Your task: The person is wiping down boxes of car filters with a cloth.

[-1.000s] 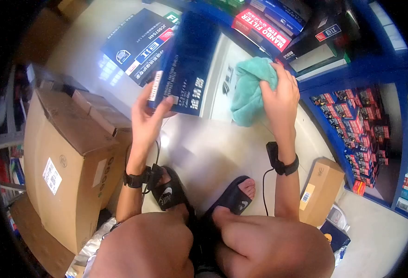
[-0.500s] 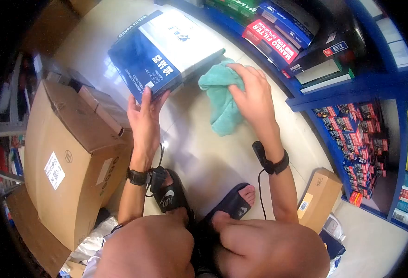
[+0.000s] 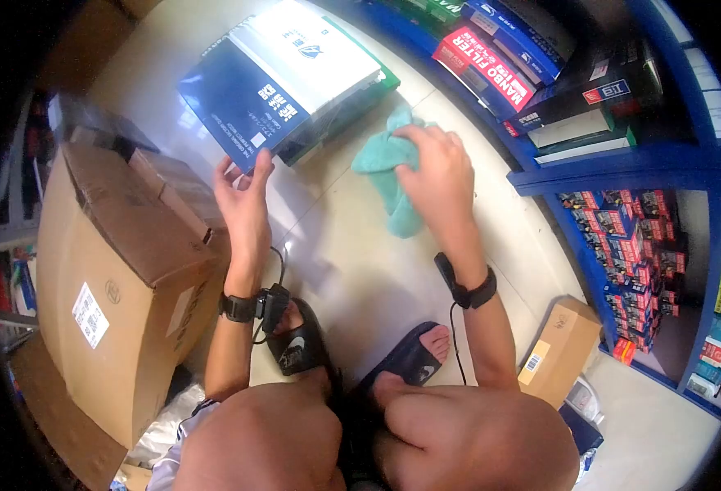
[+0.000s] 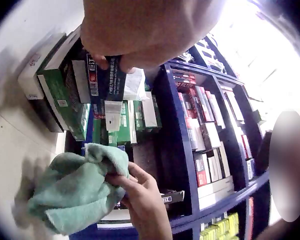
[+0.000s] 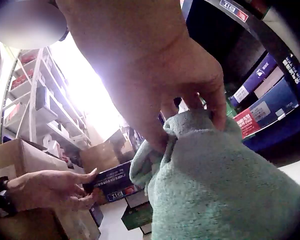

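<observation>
My left hand point(image 3: 244, 196) holds the near corner of a flat blue-and-white filter box point(image 3: 250, 106), thumb and fingers at its edge. In the right wrist view the thumb lies above that box's dark end point(image 5: 116, 181) and the fingers come from below. Green edges of another box point(image 3: 389, 80) show beneath its far right side. My right hand point(image 3: 442, 176) pinches a crumpled green cloth point(image 3: 389, 176), which hangs down over the floor to the right of the box. The cloth fills much of the right wrist view.
A large cardboard carton point(image 3: 99, 303) stands at the left, a smaller long one point(image 3: 561, 352) at the right. A blue shelf point(image 3: 622, 168) runs along the right with filter boxes, including a red one point(image 3: 483, 69). Sandaled feet point(image 3: 410, 356) rest on the tiled floor.
The blue-and-white box has tipped from steeply raised to flatter, with its white top showing, and moved up and left. The right hand has brought the cloth leftward, away from the shelf.
</observation>
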The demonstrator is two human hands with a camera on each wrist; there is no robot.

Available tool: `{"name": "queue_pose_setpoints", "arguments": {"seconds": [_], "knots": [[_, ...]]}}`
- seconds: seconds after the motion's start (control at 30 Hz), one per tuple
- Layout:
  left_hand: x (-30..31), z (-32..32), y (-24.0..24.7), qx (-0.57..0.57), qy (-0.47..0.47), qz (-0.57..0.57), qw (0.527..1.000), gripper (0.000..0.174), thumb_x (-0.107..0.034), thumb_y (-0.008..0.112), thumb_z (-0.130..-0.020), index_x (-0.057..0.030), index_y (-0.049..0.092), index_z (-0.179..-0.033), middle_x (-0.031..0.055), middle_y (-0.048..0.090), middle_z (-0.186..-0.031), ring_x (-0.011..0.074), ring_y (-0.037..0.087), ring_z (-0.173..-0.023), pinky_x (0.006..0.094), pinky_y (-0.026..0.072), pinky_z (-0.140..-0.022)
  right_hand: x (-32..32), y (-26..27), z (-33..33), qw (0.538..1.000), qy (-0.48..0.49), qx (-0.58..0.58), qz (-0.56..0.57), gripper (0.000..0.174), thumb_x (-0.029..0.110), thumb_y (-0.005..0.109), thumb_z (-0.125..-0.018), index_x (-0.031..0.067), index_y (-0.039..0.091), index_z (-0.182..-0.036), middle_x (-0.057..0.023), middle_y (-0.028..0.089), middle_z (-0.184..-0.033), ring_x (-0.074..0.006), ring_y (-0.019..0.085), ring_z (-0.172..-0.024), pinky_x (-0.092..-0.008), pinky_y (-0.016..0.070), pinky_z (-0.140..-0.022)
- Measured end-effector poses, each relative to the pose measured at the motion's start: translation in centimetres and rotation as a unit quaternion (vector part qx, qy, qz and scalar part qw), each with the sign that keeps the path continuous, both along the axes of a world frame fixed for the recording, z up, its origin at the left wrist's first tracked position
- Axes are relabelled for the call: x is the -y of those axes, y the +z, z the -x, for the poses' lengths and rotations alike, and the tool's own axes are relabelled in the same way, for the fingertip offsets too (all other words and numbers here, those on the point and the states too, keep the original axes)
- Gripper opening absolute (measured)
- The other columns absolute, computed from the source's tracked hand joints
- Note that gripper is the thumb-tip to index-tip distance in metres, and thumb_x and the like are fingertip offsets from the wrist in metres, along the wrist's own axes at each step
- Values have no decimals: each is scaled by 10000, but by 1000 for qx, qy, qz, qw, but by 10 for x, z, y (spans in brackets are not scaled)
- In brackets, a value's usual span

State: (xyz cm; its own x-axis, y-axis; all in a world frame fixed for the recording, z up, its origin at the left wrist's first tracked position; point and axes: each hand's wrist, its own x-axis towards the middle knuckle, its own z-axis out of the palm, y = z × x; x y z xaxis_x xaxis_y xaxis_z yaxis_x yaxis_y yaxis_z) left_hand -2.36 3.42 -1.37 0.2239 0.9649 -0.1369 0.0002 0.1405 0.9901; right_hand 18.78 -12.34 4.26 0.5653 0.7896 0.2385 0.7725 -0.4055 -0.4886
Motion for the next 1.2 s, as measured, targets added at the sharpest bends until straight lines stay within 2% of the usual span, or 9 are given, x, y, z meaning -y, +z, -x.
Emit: {"name": "queue_pose_setpoints", "arguments": {"seconds": [0.17, 0.57, 0.7, 0.73, 0.77, 0.87, 1.03, 1.13, 1.2], "knots": [[-11, -12, -7, 31, 11, 12, 999, 914, -310, 876, -960, 71, 283, -1541, 214, 440, -1419, 287, 655, -1241, 347, 537, -1030, 4, -49, 6, 996, 23, 7, 89, 377, 90, 816, -796, 140, 736, -1161, -114, 719, -1142, -363, 665, -1118, -478, 585, -949], [-5, -26, -3, 55, 47, 24, 997, 907, -303, 881, -955, 35, 278, -1542, 197, 446, -1419, 295, 587, -1307, 393, 547, -1091, 8, -99, 8, 988, 38, -44, 140, 570, 297, 907, -815, 74, 694, -1295, -183, 687, -1240, -401, 651, -1196, -529, 610, -914], [11, -26, -22, 21, 94, -66, 993, 847, -312, 918, -923, -39, 345, -1483, 45, 429, -1178, 136, 503, -1044, 279, 470, -918, 11, -78, 3, 987, 36, -81, 134, 560, 288, 889, -842, 70, 690, -1319, -182, 685, -1249, -410, 649, -1192, -523, 585, -957], [19, -29, -23, 45, 110, -88, 989, 664, -230, 880, -962, -56, 421, -1409, 0, 384, -1074, 102, 425, -936, 255, 414, -869, 11, -77, 1, 991, 18, -105, 78, 558, 270, 875, -859, 70, 678, -1341, -179, 685, -1250, -409, 649, -1188, -514, 575, -973], [22, -29, -23, 50, 107, -91, 989, 664, -230, 880, -962, -56, 421, -1409, 0, 384, -1074, 102, 425, -936, 255, 414, -869, 11, -75, -2, 992, 2, -125, 20, 556, 251, 860, -875, 70, 667, -1364, -176, 685, -1251, -408, 649, -1184, -504, 565, -988], [37, -35, -14, 91, 67, -195, 974, 369, -93, 792, -1006, -68, 528, -1263, -17, 410, -1033, 84, 425, -915, 232, 380, -810, 16, -52, -15, 993, -38, -77, -77, 550, 209, 827, -903, 68, 643, -1401, -168, 679, -1264, -402, 640, -1192, -484, 542, -1016], [45, -58, 2, 71, -6, -293, 954, 217, -62, 764, -1007, -49, 580, -1122, -11, 484, -967, 85, 465, -858, 234, 399, -764, 23, -20, -43, 979, -93, -86, -161, 606, 177, 814, -908, 30, 589, -1450, -200, 635, -1328, -420, 612, -1250, -487, 513, -1063], [46, -94, 27, 47, -181, -272, 944, 140, -58, 760, -1000, -11, 629, -981, 14, 582, -897, 97, 542, -777, 258, 469, -709, 20, -12, -61, 971, -105, -52, -210, 693, 171, 820, -900, -1, 525, -1504, -252, 585, -1401, -457, 576, -1306, -502, 482, -1107], [38, -123, 39, 1, -250, -285, 925, 128, -109, 758, -1022, -20, 668, -1036, 0, 647, -944, 86, 593, -843, 246, 486, -761, 17, -4, -70, 971, -107, -3, -214, 818, 167, 832, -888, -41, 427, -1568, -324, 492, -1515, -505, 509, -1388, -526, 432, -1173]]}}
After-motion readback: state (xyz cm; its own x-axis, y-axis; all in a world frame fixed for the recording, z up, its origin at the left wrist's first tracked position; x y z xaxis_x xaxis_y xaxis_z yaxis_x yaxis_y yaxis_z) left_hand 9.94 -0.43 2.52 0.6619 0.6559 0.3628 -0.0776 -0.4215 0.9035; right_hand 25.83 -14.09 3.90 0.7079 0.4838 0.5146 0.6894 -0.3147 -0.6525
